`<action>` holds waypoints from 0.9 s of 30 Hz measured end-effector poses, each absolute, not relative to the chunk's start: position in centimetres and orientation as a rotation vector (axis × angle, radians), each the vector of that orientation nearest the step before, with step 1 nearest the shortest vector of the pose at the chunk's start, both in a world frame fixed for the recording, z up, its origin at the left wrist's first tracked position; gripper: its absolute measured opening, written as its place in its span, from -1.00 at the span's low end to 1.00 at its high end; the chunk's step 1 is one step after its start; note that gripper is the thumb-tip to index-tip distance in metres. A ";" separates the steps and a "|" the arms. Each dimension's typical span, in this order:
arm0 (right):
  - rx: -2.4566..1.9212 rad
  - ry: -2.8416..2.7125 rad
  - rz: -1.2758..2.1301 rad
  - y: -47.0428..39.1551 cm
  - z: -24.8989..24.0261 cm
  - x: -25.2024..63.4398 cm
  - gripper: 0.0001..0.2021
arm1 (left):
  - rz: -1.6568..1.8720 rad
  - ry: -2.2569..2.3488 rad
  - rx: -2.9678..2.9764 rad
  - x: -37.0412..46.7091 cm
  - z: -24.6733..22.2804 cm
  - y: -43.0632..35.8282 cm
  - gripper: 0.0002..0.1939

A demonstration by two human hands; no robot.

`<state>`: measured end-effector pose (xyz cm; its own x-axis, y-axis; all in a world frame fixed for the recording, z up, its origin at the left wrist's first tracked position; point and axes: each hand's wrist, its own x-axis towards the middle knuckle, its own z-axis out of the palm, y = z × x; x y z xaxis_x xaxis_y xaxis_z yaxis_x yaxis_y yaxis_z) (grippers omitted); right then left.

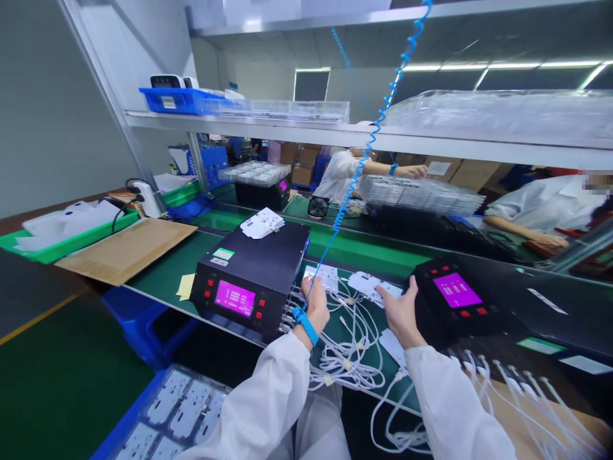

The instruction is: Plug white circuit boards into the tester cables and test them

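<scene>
White flat plate with small cutouts (371,283) lies at my right hand (401,313), over the green bench mat (160,275); thumb and forefinger stand spread, though from my feed I can't tell whether they grip it. My left hand (316,310) curls its fingers by a second white perforated plate (329,277); I can't confirm a hold. Tangled white cables (352,358) worry me: a loop could snag either plate and drag it. The blue coiled cord (366,153) at the left wrist might catch if I reached far.

The white plate (368,281) looks smooth, the black box (262,267) matt.
</scene>
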<state>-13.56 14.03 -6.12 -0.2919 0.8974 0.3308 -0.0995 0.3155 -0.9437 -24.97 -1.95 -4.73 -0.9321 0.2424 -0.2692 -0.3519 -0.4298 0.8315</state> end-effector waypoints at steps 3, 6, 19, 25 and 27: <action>-0.776 -1.745 0.920 14.5 -4.9 -13.9 -0.55 | 2.434 1.329 -0.121 -24.7 -4.2 -2.6 -0.72; -0.725 -1.832 0.795 14.5 -2.8 -15.2 -0.59 | 2.412 1.265 0.025 -24.0 -3.4 -3.7 -0.59; -0.009 -2.157 0.523 9.4 -0.1 -16.0 -0.57 | 2.084 1.355 0.575 -22.9 0.0 -6.9 -0.61; 0.138 -2.072 0.388 6.7 -0.5 -16.1 -0.69 | 2.130 1.431 0.721 -22.6 0.7 -6.7 -0.39; 0.122 -2.012 0.377 6.0 -0.7 -16.4 -0.69 | 2.139 1.447 0.756 -22.6 0.7 -6.6 -0.34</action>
